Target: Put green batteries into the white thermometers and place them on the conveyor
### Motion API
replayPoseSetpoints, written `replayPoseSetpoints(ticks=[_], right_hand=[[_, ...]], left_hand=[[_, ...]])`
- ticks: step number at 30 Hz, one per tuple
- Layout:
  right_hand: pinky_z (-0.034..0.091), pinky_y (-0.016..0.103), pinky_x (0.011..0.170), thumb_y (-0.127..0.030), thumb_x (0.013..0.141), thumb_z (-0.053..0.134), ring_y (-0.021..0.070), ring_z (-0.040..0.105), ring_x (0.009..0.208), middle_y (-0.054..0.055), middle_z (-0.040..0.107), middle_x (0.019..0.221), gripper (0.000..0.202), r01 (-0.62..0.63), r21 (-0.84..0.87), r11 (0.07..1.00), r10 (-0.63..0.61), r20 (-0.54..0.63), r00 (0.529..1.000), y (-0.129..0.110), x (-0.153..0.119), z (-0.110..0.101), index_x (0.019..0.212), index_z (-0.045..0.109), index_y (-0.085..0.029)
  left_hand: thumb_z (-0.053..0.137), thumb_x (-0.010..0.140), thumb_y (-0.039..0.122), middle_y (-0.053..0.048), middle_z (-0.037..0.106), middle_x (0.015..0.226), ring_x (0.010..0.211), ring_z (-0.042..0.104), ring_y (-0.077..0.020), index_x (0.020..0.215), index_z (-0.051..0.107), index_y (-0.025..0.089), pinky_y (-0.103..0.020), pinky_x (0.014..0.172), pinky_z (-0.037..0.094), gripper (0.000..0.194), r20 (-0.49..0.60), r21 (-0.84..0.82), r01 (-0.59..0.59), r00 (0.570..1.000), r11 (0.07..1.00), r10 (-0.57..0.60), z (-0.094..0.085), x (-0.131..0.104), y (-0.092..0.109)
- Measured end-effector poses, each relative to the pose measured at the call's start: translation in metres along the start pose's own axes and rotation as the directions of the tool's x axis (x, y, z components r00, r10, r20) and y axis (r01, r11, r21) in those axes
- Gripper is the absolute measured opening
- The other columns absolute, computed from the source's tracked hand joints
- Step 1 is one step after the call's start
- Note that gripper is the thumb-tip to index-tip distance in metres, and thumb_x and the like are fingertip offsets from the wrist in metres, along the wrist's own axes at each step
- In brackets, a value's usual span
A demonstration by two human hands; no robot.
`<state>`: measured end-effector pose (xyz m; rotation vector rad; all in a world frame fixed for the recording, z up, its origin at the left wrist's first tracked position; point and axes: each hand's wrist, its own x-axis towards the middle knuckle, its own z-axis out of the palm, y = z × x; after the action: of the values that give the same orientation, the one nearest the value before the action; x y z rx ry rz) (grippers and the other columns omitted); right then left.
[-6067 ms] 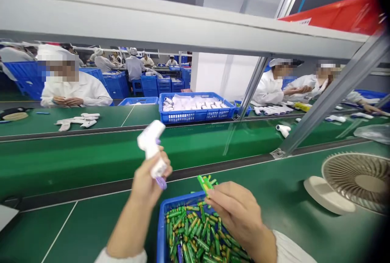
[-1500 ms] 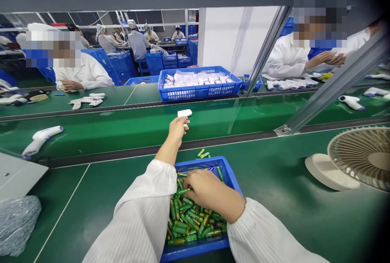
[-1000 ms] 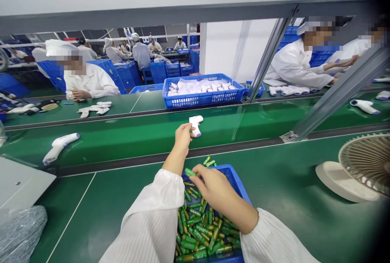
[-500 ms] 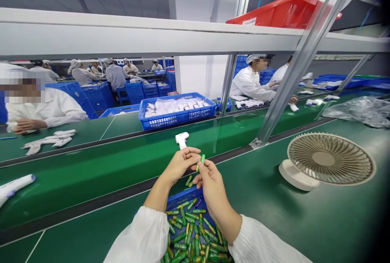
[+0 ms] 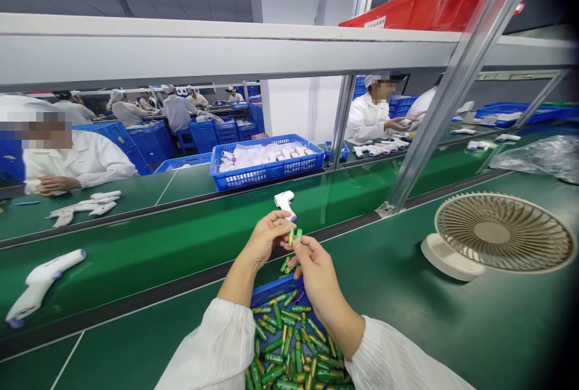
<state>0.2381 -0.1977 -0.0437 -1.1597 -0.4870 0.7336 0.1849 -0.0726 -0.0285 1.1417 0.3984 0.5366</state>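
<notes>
— Green batteries point(image 5: 292, 236), two, roughly upright side by side at the fingertips, by the far edge of the blue tray point(image 5: 278, 289). Who's gripping?

— Right hand point(image 5: 316, 260): thumb and fingertip pinching, other fingers curled. Left hand point(image 5: 265, 239): fingertips drawn together at the left-hand battery. Grip or just touch, cannot tell.

— White gun-shaped device point(image 5: 284, 202)?

— On the green belt point(image 5: 149, 257), just past the left fingertips. Contact there: cannot tell, too close in view.

— Edges?

— Dark rail point(image 5: 344, 230) runs along the belt's near side. Tray's far rim sits near it, a few loose batteries point(image 5: 286, 264) between. White sleeves point(image 5: 221, 342) cover parts of both tray sides; near rim out of frame. Tray holds many more batteries, lying every which way.

— Room on the right?

— Tabletop point(image 5: 375, 293) stretches from the forearm to the fan point(image 5: 504, 233), well apart. Slanted metal post point(image 5: 425, 131) has its foot at the rail, beyond the right hand.

— Left?

— Long run of belt to a second white device point(image 5: 43, 281), well apart from the hand. Blue basket point(image 5: 271, 170) stands along the belt's far edge.
</notes>
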Motion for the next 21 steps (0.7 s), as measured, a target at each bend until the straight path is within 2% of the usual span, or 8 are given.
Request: replayPoseSetpoints(ticks=[5, 8, 10, 13, 16, 18, 20, 21], right_hand=[[0.038, 0.020, 0.040, -0.051, 0.062, 0.080, 0.0117, 0.054, 0.051, 0.009, 0.071, 0.083, 0.052, -0.018, -0.014, 1.000, 0.017, -0.068, 0.998, 0.002, 0.000, -0.003, 0.094, 0.066, -0.014], [0.041, 0.022, 0.042, -0.055, 0.062, 0.080, 0.0127, 0.053, 0.052, 0.009, 0.070, 0.081, 0.057, -0.019, -0.115, 0.993, 0.009, -0.092, 0.996, 0.004, -0.002, -0.004, 0.098, 0.065, -0.013], [0.043, 0.024, 0.043, -0.058, 0.066, 0.076, 0.0146, 0.054, 0.053, 0.007, 0.068, 0.075, 0.057, -0.021, -0.223, 0.975, 0.015, -0.028, 0.999, 0.005, -0.005, -0.004, 0.100, 0.066, -0.013], [0.045, 0.026, 0.049, -0.058, 0.074, 0.069, 0.0172, 0.054, 0.058, 0.004, 0.062, 0.066, 0.053, 0.028, -0.360, 0.932, 0.009, 0.101, 0.995, 0.012, -0.012, -0.005, 0.104, 0.067, -0.015], [0.043, 0.025, 0.050, -0.055, 0.081, 0.063, 0.0174, 0.052, 0.061, 0.002, 0.058, 0.067, 0.045, 0.071, -0.433, 0.898, 0.019, 0.199, 0.980, 0.021, -0.016, -0.006, 0.109, 0.066, -0.020], [0.041, 0.025, 0.051, -0.053, 0.085, 0.060, 0.0173, 0.051, 0.061, 0.001, 0.057, 0.069, 0.040, 0.080, -0.460, 0.884, 0.039, 0.245, 0.969, 0.024, -0.018, -0.005, 0.110, 0.066, -0.022], [0.041, 0.026, 0.052, -0.051, 0.088, 0.057, 0.0169, 0.050, 0.062, 0.001, 0.056, 0.070, 0.036, 0.100, -0.462, 0.881, 0.036, 0.276, 0.961, 0.022, -0.019, -0.003, 0.107, 0.066, -0.023], [0.041, 0.026, 0.053, -0.050, 0.089, 0.057, 0.0166, 0.049, 0.061, 0.001, 0.056, 0.070, 0.034, 0.112, -0.458, 0.882, 0.028, 0.287, 0.958, 0.021, -0.020, -0.001, 0.106, 0.066, -0.023]], left_hand=[[0.082, 0.060, 0.036, -0.006, 0.065, 0.080, 0.062, 0.058, -0.0130, 0.100, 0.061, 0.013, -0.021, 0.050, 0.042, 0.050, 0.028, 0.144, -0.016, 1.000, 0.989, 0.012, 0.006, -0.004, 0.002], [0.069, 0.075, 0.040, -0.008, 0.067, 0.094, 0.078, 0.062, -0.0160, 0.101, 0.066, 0.017, -0.023, 0.058, 0.045, 0.035, -0.203, 0.437, 0.016, 0.976, 0.899, 0.081, -0.021, 0.002, 0.017], [0.064, 0.080, 0.037, -0.009, 0.067, 0.097, 0.088, 0.062, -0.0187, 0.098, 0.067, 0.018, -0.026, 0.067, 0.047, 0.027, -0.409, 0.555, 0.115, 0.900, 0.824, 0.150, -0.061, -0.002, 0.037], [0.067, 0.076, 0.025, -0.011, 0.067, 0.098, 0.102, 0.057, -0.0252, 0.081, 0.065, 0.017, -0.032, 0.084, 0.044, 0.010, -0.666, 0.591, 0.309, 0.708, 0.745, 0.234, -0.139, -0.037, 0.076], [0.066, 0.072, 0.019, -0.015, 0.063, 0.094, 0.117, 0.046, -0.0363, 0.067, 0.053, 0.017, -0.045, 0.092, 0.036, 0.015, -0.867, 0.487, 0.551, 0.403, 0.678, 0.295, -0.210, -0.098, 0.111], [0.066, 0.071, 0.018, -0.014, 0.059, 0.083, 0.118, 0.041, -0.0420, 0.061, 0.041, 0.019, -0.050, 0.088, 0.036, 0.027, -0.929, 0.363, 0.665, 0.209, 0.653, 0.305, -0.243, -0.137, 0.124], [0.066, 0.070, 0.017, -0.006, 0.048, 0.065, 0.106, 0.047, -0.0404, 0.059, 0.032, 0.019, -0.044, 0.077, 0.040, 0.035, -0.952, 0.264, 0.724, 0.092, 0.637, 0.291, -0.266, -0.162, 0.128], [0.064, 0.071, 0.015, -0.001, 0.038, 0.058, 0.093, 0.052, -0.0343, 0.060, 0.030, 0.019, -0.036, 0.070, 0.041, 0.036, -0.962, 0.235, 0.703, 0.070, 0.671, 0.264, -0.275, -0.167, 0.127]])
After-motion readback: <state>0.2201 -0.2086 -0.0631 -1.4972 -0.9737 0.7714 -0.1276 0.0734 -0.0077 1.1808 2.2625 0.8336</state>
